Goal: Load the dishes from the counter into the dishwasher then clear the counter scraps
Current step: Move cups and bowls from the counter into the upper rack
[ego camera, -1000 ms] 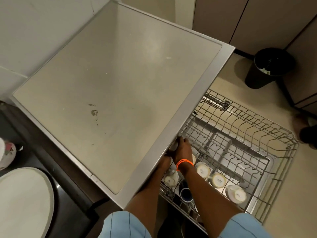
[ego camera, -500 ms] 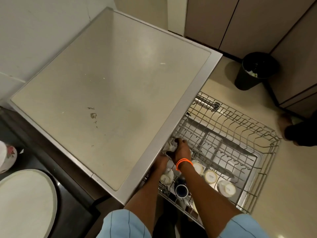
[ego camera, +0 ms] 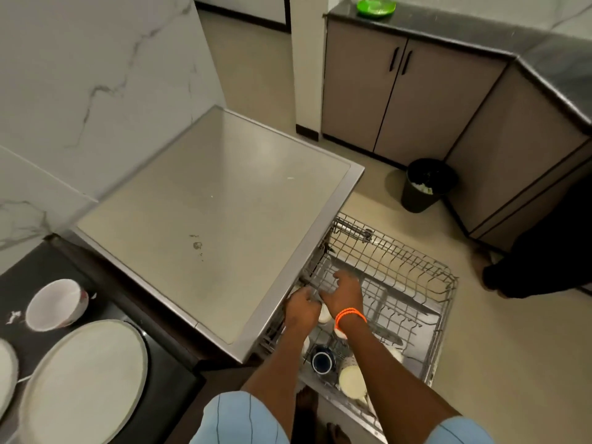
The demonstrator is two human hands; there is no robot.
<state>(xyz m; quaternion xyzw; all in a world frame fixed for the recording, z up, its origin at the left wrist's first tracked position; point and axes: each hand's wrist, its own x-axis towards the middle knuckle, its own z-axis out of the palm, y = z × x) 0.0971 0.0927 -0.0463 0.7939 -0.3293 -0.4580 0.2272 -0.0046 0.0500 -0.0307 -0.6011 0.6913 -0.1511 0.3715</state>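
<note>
Two hands in rack, left grip unclear, right spread, one bowl

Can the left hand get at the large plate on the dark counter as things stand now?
Probably yes. The left hand is down in the dishwasher rack, but nothing covers the large plate, which lies open on its side.

Dishwasher top brushed grey-beige, rack grey wire, wristband orange, sleeves pale blue with thin dark stripes, cup dark blue, plate off-white, counter black, bin black, wall white marble with grey veins.
</note>
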